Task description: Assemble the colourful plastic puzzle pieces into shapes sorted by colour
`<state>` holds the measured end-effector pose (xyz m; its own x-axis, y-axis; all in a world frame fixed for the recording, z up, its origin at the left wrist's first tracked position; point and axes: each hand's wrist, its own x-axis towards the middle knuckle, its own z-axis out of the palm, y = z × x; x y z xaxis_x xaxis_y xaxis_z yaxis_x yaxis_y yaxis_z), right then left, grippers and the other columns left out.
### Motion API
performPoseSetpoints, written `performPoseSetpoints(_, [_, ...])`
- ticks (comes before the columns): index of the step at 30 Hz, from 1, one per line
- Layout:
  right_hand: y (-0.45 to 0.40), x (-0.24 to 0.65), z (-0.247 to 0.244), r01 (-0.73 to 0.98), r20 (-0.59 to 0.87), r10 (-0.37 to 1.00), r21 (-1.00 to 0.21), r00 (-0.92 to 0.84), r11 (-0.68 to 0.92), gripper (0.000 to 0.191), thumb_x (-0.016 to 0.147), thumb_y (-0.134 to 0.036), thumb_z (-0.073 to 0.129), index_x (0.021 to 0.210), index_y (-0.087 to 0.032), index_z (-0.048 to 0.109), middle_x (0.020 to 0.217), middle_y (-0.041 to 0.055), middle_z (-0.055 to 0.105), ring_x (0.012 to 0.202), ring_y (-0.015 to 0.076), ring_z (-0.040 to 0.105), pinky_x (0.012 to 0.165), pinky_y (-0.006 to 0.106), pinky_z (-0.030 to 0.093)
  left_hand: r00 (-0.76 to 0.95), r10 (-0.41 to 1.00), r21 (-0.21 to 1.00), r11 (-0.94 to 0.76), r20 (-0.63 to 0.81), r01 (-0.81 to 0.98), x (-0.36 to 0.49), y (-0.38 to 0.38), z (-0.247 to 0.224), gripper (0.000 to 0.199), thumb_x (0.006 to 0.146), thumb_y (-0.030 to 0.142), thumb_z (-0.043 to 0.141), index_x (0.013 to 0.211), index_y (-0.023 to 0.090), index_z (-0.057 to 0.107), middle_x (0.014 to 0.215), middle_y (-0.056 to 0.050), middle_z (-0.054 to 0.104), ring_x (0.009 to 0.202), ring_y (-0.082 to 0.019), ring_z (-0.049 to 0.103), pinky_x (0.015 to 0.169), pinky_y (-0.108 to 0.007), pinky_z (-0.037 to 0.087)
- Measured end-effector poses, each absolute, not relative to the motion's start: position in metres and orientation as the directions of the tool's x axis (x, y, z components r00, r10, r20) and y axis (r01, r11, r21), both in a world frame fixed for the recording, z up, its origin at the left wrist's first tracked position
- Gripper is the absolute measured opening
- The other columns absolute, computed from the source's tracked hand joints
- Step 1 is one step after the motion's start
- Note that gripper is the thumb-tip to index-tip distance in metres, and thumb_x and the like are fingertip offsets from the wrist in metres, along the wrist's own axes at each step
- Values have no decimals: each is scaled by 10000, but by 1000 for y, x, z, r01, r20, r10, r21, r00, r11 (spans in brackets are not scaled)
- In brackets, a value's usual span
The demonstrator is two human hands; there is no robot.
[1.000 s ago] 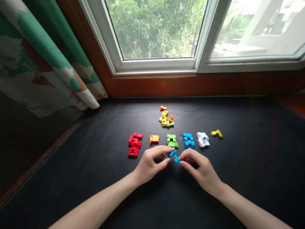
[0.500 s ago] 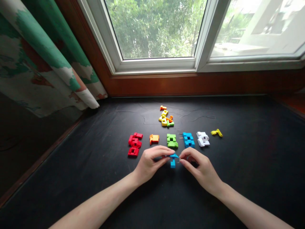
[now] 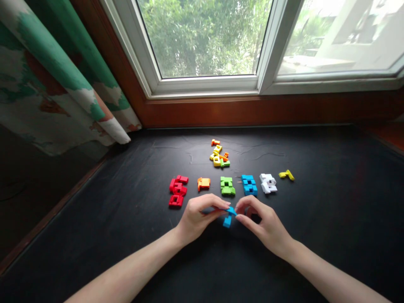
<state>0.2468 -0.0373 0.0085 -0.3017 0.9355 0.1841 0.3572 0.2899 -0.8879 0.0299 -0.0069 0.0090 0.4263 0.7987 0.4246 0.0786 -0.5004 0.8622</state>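
Observation:
My left hand (image 3: 199, 213) pinches a blue plastic building block (image 3: 231, 211) between thumb and fingers, just above the black tabletop. Below it shows a second blue block (image 3: 227, 221), and I cannot tell whether the two are joined. My right hand (image 3: 265, 219) is closed in a loose pinch at the right tip of the held block, its thumb touching that tip. Just beyond my hands lie grouped blocks: red (image 3: 177, 190), orange (image 3: 203, 184), green (image 3: 227, 186), blue (image 3: 249, 185) and white (image 3: 268, 184).
A yellow block (image 3: 286, 175) lies at the right end of the row. Farther back is a small mixed pile of yellow blocks (image 3: 216, 160), orange and green ones. Behind the black tabletop (image 3: 331, 202) stands a window (image 3: 205, 82); a patterned curtain (image 3: 63, 80) hangs at left.
The held blue block has tilted, its right tip dropping towards me. The lower blue block has swung slightly left and nearer. My right fingers have closed in on the tip.

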Motion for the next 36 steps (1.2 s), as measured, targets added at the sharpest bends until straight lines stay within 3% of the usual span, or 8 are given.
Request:
performPoseSetpoints(8, [-38, 247, 3, 315, 153, 936, -914, -318, 257, 151, 930, -368, 613, 941, -223, 571, 927, 44, 707, 831, 190, 688, 725, 306, 572, 461, 761, 832, -548, 456, 82, 30, -5, 12, 120, 900, 231, 685, 882, 140, 761, 910, -105, 762, 834, -185, 731, 768, -274, 599])
performPoseSetpoints(16, [-38, 247, 7, 324, 139, 934, -912, -330, 251, 141, 912, -334, 627, 970, -224, 558, 902, 32, 683, 720, 158, 641, 652, 283, 539, 480, 753, 812, -569, 449, 133, 30, -5, 11, 205, 923, 318, 651, 892, 173, 791, 861, -81, 704, 768, -157, 684, 711, -249, 582])
performPoseSetpoints(28, [-39, 247, 8, 326, 116, 927, -914, -357, 240, 161, 907, -300, 619, 1014, -221, 528, 861, 17, 641, 713, 150, 610, 642, 276, 528, 535, 745, 809, -560, 399, 177, 30, -6, 11, 252, 956, 338, 597, 938, 188, 799, 865, -81, 689, 746, -148, 662, 647, -224, 548])
performPoseSetpoints(36, [-40, 246, 10, 357, 170, 937, -892, -305, 278, 179, 917, -297, 599, 1068, -220, 541, 894, 30, 649, 730, 158, 624, 658, 277, 541, 472, 802, 855, -489, 365, 171, 32, -7, 14, 193, 915, 316, 662, 985, 143, 714, 887, -79, 721, 788, -167, 671, 698, -253, 556])
